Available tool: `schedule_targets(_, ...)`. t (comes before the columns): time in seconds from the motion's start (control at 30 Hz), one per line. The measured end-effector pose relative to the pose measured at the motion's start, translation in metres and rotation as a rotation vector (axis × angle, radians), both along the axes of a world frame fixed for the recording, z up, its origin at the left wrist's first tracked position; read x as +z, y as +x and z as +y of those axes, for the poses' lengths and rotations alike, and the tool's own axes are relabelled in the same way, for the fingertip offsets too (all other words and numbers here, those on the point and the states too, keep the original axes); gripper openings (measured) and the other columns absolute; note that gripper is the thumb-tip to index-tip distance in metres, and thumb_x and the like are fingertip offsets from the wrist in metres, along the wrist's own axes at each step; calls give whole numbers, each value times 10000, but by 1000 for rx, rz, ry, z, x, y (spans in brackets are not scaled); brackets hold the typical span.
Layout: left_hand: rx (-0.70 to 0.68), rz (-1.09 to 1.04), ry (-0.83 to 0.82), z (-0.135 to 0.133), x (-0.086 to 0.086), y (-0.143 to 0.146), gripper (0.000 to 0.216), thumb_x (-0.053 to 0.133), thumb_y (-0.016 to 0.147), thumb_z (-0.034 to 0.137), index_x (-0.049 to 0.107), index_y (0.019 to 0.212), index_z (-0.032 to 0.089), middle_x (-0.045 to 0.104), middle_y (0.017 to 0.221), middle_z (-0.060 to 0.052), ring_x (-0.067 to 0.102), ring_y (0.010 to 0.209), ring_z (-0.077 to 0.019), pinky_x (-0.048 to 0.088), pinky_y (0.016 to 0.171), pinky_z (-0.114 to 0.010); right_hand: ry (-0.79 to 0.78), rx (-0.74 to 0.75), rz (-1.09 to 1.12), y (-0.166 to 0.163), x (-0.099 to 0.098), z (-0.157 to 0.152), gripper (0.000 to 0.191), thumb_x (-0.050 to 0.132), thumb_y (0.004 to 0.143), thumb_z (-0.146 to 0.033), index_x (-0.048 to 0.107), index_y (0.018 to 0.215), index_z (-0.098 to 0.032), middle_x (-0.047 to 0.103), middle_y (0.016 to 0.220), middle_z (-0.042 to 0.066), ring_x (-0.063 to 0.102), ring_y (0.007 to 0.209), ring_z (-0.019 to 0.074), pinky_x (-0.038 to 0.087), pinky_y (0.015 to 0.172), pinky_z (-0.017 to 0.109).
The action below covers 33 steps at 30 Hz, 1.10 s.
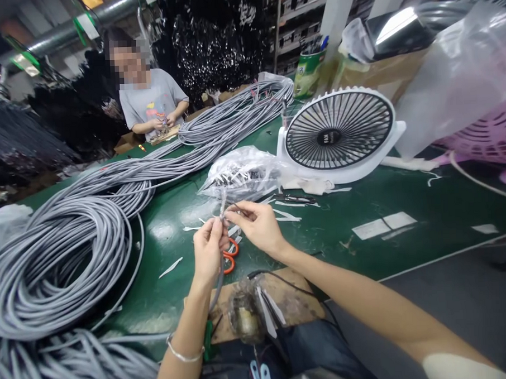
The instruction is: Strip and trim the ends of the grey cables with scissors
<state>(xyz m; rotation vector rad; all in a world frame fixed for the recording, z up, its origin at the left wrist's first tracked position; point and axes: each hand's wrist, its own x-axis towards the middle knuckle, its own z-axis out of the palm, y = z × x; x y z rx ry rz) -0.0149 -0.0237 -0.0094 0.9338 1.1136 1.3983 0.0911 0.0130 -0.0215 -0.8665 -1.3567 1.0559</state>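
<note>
My left hand [209, 252] is closed round the end of a grey cable [220, 276] that runs down past my wrist. My right hand [257, 224] pinches the thin wires at the cable's tip [222, 212], fingers pressed together. Both hands hover above the green table [362, 196]. Orange-handled scissors [231, 256] lie on the table just under my hands. A clear plastic bag [242, 176] with small white parts lies right behind them.
Large coils of grey cable [59, 265] fill the left side. A white desk fan [338, 134] stands behind to the right, beside a pink basket [489, 131]. A wooden board with a soldering stand [244, 318] sits near my lap. Another person [148, 99] works across the table.
</note>
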Motion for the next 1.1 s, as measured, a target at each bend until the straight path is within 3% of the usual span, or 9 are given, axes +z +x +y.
schedule_targets(0.07, 1, -14, 12, 0, 0, -1, 411, 730, 567, 499, 557, 620, 130, 373, 501, 71, 220, 371, 5, 165, 339, -134, -69, -23, 71, 0, -3, 6, 201, 579, 718, -350, 571, 656, -159, 505, 543, -23, 409, 472, 83, 354, 461, 211)
schedule_targets(0.17, 113, 75, 69, -1, -1, -5, 385, 706, 598, 495, 585, 643, 132, 389, 481, 67, 262, 372, -13, 200, 347, -151, -126, -114, 39, 3, -5, 11, 211, 521, 766, -380, 526, 696, -181, 408, 467, -68, 359, 410, 79, 309, 412, 202)
schedule_targets(0.3, 329, 312, 155, -1, -4, -11, 316, 683, 628, 442, 592, 634, 140, 462, 485, 52, 409, 429, -59, 326, 420, -182, 108, -64, -263, 6, 1, 2, 231, 453, 825, -293, 514, 635, -176, 448, 485, -48, 383, 440, 78, 297, 445, 202)
schedule_targets(0.43, 376, 426, 214, -2, -2, -11, 251, 682, 633, 371, 566, 603, 151, 531, 523, 37, 493, 476, -85, 392, 477, -196, 287, -39, -349, 4, 6, -11, 306, 438, 844, -258, 484, 554, -169, 447, 491, -35, 362, 451, 70, 292, 459, 201)
schedule_targets(0.63, 368, 598, 291, -5, -5, -8, 151, 626, 718, 292, 602, 659, 155, 589, 580, 15, 541, 530, -102, 406, 503, -194, 212, -29, -292, 3, 5, -11, 307, 437, 850, -283, 511, 579, -160, 434, 492, -35, 359, 446, 69, 286, 435, 195)
schedule_targets(0.77, 435, 938, 431, -8, -7, -6, 97, 608, 749, 235, 632, 690, 163, 582, 599, 6, 507, 523, -97, 367, 486, -196, 171, -56, -306, 4, 3, -12, 338, 427, 866, -304, 534, 580, -159, 438, 472, -34, 357, 426, 74, 289, 425, 202)
schedule_targets(0.87, 452, 1131, 551, -9, -6, -5, 89, 572, 767, 171, 638, 709, 163, 562, 580, 8, 479, 496, -94, 368, 503, -204, 347, -157, -395, 4, 0, -17, 308, 446, 867, -254, 576, 607, -152, 490, 493, -18, 390, 430, 80, 314, 450, 209)
schedule_targets(1.0, 463, 1193, 555, -10, -6, -5, 112, 533, 768, 111, 632, 751, 160, 567, 608, 6, 489, 508, -96, 359, 498, -200, 673, -212, -438, 5, -5, -20, 226, 459, 855, -166, 629, 709, -130, 602, 596, 38, 489, 494, 99, 376, 503, 209)
schedule_targets(1.1, 472, 1222, 568, -9, -10, -6, 107, 536, 773, 120, 621, 726, 163, 558, 603, 9, 494, 515, -97, 359, 506, -198, 620, -197, -399, 6, -6, -14, 214, 479, 842, -171, 623, 686, -136, 608, 576, 30, 476, 459, 91, 370, 464, 204)
